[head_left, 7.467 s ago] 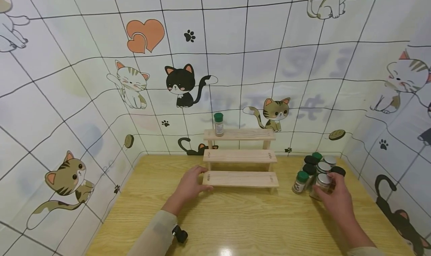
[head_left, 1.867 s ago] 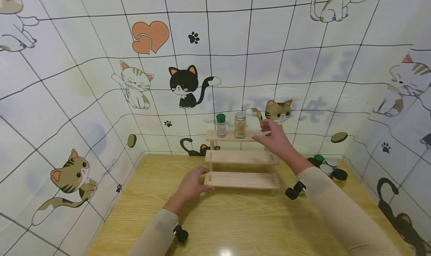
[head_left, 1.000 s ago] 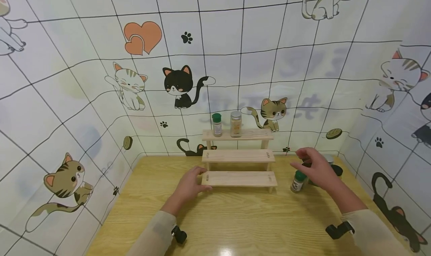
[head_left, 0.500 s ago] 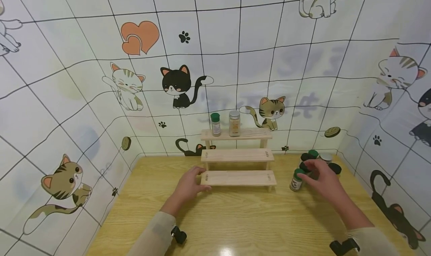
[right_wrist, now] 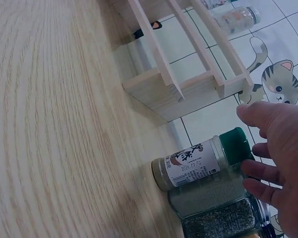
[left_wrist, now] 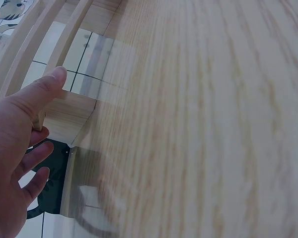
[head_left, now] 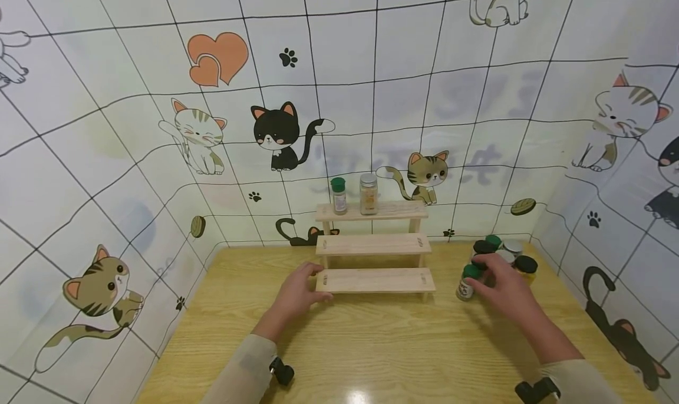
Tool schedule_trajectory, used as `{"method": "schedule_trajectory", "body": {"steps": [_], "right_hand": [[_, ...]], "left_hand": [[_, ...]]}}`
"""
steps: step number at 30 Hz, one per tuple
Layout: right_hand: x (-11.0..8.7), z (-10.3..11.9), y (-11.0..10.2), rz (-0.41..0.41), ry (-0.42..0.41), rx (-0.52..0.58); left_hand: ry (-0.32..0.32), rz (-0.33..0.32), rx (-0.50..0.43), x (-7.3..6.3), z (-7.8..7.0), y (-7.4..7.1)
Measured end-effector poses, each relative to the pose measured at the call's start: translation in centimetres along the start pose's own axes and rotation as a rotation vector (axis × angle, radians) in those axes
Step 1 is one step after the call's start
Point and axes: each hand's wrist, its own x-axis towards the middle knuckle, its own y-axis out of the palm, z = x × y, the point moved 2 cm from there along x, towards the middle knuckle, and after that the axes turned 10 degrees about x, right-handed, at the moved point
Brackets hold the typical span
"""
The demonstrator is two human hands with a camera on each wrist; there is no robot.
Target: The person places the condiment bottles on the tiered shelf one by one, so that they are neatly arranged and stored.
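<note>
At the left end of a three-tier wooden shelf rack (head_left: 373, 281), my left hand (head_left: 297, 292) grips the lowest board, thumb at its front edge and fingers at the back. In the left wrist view, the left thumb (left_wrist: 44, 89) lies along that board. My right hand (head_left: 506, 286) is around the upper part of a green-capped spice jar (head_left: 465, 286) on the table. In the right wrist view, the thumb (right_wrist: 256, 113) stands apart from the green cap (right_wrist: 234, 146), and the other fingers are loosely bent beside it. Whether any fingertip touches the cap is unclear.
On the top tier stand a green-capped spice jar (head_left: 338, 196) and a silver-lidded jar (head_left: 368, 195). Several jars cluster behind the right hand, among them a black-lidded one (head_left: 525, 266) and a silver-lidded one (head_left: 512, 248). Patterned walls close in the wooden table (head_left: 371, 345).
The silver-lidded jar went from the right cluster to the top tier. My right hand then left the rack, returned to the cluster and closed in on the green-capped jar. The left hand stayed.
</note>
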Motion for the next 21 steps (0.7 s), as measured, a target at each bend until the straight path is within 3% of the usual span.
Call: {"method": "schedule_trajectory", "body": {"steps": [21], "right_hand": [[-0.3,-0.4,1.1,0.063,0.099,0.044]], "left_hand": [[-0.009,0.008,-0.001,0.1,0.1,0.1]]}}
